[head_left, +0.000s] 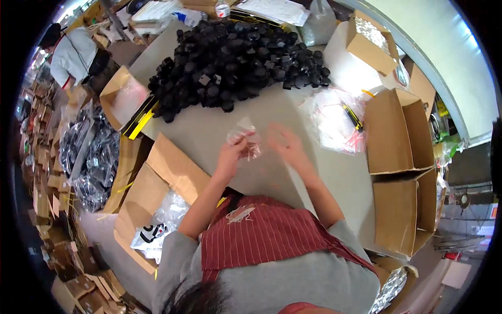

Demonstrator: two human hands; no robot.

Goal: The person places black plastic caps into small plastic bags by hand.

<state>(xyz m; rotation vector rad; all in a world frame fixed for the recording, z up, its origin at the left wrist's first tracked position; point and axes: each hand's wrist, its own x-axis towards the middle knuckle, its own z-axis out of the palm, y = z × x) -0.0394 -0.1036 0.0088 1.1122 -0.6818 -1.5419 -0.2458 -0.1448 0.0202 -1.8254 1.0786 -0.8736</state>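
Dark hair (196, 299) nearest, clear bag (252, 137) pinched in left hand (230, 154), blurred right hand (287, 145) just beside it, seemingly spread

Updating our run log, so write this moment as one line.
left hand: holding clear plastic bag | right hand: blurred, apart from bag | black parts: heaped on table

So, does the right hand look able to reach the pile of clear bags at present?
Probably yes: the right hand looks empty and nothing appears to stand between it and the clear bags, though a yellow-and-black tool lies on them.
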